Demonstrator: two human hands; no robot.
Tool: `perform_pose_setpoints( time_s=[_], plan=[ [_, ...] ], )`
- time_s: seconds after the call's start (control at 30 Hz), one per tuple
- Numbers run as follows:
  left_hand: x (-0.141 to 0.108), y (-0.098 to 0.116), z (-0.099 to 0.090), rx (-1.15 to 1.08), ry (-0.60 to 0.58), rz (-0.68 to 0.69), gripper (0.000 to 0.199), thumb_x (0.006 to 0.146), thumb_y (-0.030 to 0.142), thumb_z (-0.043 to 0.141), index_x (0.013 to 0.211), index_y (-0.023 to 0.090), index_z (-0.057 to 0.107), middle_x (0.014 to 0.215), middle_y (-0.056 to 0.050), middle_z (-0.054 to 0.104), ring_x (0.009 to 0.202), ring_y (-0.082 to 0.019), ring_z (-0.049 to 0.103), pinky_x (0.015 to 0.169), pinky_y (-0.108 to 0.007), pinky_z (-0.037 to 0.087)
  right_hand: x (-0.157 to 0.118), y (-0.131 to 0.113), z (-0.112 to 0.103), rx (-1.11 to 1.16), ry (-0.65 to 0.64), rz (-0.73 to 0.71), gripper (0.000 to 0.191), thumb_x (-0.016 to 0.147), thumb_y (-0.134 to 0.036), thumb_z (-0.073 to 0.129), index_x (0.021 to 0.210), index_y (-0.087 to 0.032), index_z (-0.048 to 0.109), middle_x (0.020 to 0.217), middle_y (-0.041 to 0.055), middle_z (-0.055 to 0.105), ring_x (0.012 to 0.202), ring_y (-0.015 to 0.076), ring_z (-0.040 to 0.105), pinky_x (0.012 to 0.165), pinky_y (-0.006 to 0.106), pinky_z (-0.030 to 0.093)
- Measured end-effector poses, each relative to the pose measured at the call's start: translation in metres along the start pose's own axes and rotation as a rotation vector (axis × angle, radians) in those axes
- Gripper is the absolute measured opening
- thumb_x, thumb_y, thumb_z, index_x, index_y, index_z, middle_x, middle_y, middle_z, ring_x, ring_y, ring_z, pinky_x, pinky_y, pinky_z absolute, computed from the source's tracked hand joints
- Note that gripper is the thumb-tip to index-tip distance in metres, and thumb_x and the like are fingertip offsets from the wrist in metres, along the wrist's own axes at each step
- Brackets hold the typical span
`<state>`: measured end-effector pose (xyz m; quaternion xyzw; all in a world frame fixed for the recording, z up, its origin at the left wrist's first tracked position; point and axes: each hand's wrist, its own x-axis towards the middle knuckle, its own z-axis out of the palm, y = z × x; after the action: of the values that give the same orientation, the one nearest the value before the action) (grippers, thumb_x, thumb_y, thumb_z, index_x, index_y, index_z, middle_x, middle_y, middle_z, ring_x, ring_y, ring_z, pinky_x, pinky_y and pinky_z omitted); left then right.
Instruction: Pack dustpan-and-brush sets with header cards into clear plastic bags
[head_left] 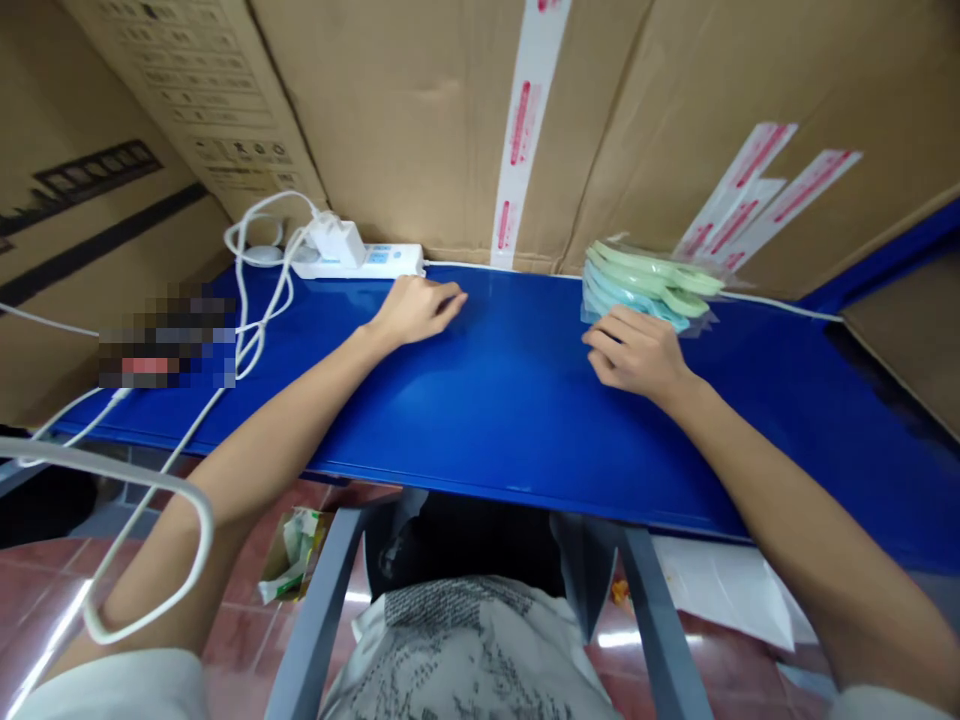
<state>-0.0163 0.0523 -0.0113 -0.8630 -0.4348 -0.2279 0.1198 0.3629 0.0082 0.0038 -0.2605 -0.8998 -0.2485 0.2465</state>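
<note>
On the blue tabletop (495, 400), my left hand (420, 308) rests loosely curled near the right end of a white power strip (390, 260). Nothing shows in its fingers. My right hand (637, 350) is also loosely curled, with nothing visible in it. It lies just in front of a stack of light green and pale blue flat items in clear plastic bags (652, 280). The hand overlaps the stack's front edge in view; whether it touches the bags I cannot tell. What the bagged items are is unclear.
Cardboard walls (420, 120) with taped seams stand behind the table. At left, a white charger (337, 240) sits in the strip, and white cables (247, 260) trail past a blurred-out object (169, 340). One cable (202, 540) loops over my left arm. Below is a small box (296, 555).
</note>
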Motion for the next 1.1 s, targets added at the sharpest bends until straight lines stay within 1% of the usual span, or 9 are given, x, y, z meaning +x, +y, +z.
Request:
perform_pose_setpoints(
  time_s=[0.07, 0.1, 0.2, 0.3, 0.43, 0.6, 0.77, 0.97, 1.1],
  plan=[
    [0.000, 0.001, 0.002, -0.025, 0.010, 0.008, 0.049, 0.108, 0.040, 0.042, 0.093, 0.013, 0.080, 0.071, -0.010, 0.074, 0.062, -0.022, 0.066, 0.063, -0.032, 0.039, 0.001, -0.012, 0.009, 0.146, -0.018, 0.061, 0.015, 0.091, -0.016, 0.060, 0.086, -0.023, 0.072, 0.085, 0.0038, 0.078, 0.075, 0.0209, 0.068, 0.063, 0.035, 0.045],
    [0.000, 0.005, 0.003, -0.057, 0.009, 0.021, 0.048, 0.107, 0.040, 0.043, 0.091, 0.013, 0.080, 0.070, -0.009, 0.074, 0.061, -0.022, 0.066, 0.062, -0.032, 0.038, 0.003, -0.018, 0.013, 0.263, -0.006, 0.134, 0.016, 0.094, -0.018, 0.059, 0.090, -0.023, 0.074, 0.085, 0.0035, 0.078, 0.071, 0.0188, 0.067, 0.063, 0.034, 0.046],
    [-0.001, 0.026, 0.004, -0.285, 0.012, 0.034, 0.041, 0.105, 0.040, 0.052, 0.091, 0.015, 0.080, 0.070, -0.006, 0.076, 0.060, -0.018, 0.067, 0.060, -0.030, 0.040, 0.010, -0.037, 0.016, 0.720, 0.009, 0.439, 0.020, 0.104, -0.032, 0.060, 0.101, -0.020, 0.075, 0.078, 0.0015, 0.076, 0.054, 0.0124, 0.060, 0.057, 0.029, 0.048],
    [-0.002, 0.057, -0.003, -0.642, 0.001, 0.015, 0.032, 0.104, 0.041, 0.063, 0.096, 0.016, 0.081, 0.071, -0.003, 0.078, 0.058, -0.015, 0.069, 0.060, -0.026, 0.048, 0.016, -0.051, 0.010, 1.051, -0.089, 0.595, 0.040, 0.109, -0.048, 0.058, 0.089, -0.018, 0.074, 0.069, 0.0010, 0.073, 0.049, 0.0103, 0.058, 0.052, 0.025, 0.046],
    [-0.006, 0.097, -0.018, -0.964, -0.077, 0.085, 0.023, 0.102, 0.036, 0.072, 0.106, 0.014, 0.078, 0.075, -0.003, 0.080, 0.059, -0.012, 0.072, 0.059, -0.022, 0.053, 0.019, -0.063, 0.002, 1.217, -0.234, 0.550, 0.053, 0.110, -0.057, 0.057, 0.080, -0.017, 0.074, 0.064, 0.0009, 0.072, 0.048, 0.0095, 0.060, 0.052, 0.022, 0.046],
    [-0.013, 0.125, -0.031, -1.170, -0.152, 0.146, 0.016, 0.100, 0.024, 0.075, 0.113, 0.015, 0.072, 0.087, -0.007, 0.085, 0.074, -0.016, 0.080, 0.061, -0.022, 0.056, 0.019, -0.076, -0.001, 1.265, -0.255, 0.429, 0.058, 0.113, -0.055, 0.052, 0.077, -0.016, 0.075, 0.063, 0.0015, 0.073, 0.052, 0.0095, 0.064, 0.056, 0.021, 0.048],
    [-0.016, 0.132, -0.036, -1.244, -0.166, 0.174, 0.022, 0.097, 0.016, 0.075, 0.118, 0.014, 0.074, 0.089, -0.008, 0.085, 0.078, -0.019, 0.083, 0.064, -0.023, 0.061, 0.019, -0.082, -0.006, 1.286, -0.239, 0.340, 0.062, 0.116, -0.052, 0.049, 0.071, -0.017, 0.072, 0.064, 0.0017, 0.074, 0.055, 0.0095, 0.067, 0.059, 0.021, 0.050],
    [-0.017, 0.133, -0.037, -1.262, -0.148, 0.201, 0.024, 0.095, 0.012, 0.073, 0.119, 0.015, 0.078, 0.091, -0.008, 0.086, 0.078, -0.019, 0.083, 0.061, -0.022, 0.060, 0.017, -0.080, -0.005, 1.257, -0.255, 0.292, 0.060, 0.116, -0.051, 0.048, 0.073, -0.017, 0.072, 0.063, 0.0006, 0.073, 0.057, 0.0100, 0.068, 0.061, 0.021, 0.050],
    [-0.016, 0.124, -0.030, -1.138, -0.119, 0.222, 0.023, 0.096, 0.015, 0.070, 0.118, 0.017, 0.079, 0.090, -0.006, 0.085, 0.072, -0.016, 0.080, 0.063, -0.022, 0.058, 0.016, -0.078, -0.002, 1.143, -0.225, 0.283, 0.055, 0.117, -0.045, 0.046, 0.074, -0.019, 0.070, 0.066, 0.0017, 0.074, 0.060, 0.0121, 0.069, 0.064, 0.024, 0.050]
  ],
)
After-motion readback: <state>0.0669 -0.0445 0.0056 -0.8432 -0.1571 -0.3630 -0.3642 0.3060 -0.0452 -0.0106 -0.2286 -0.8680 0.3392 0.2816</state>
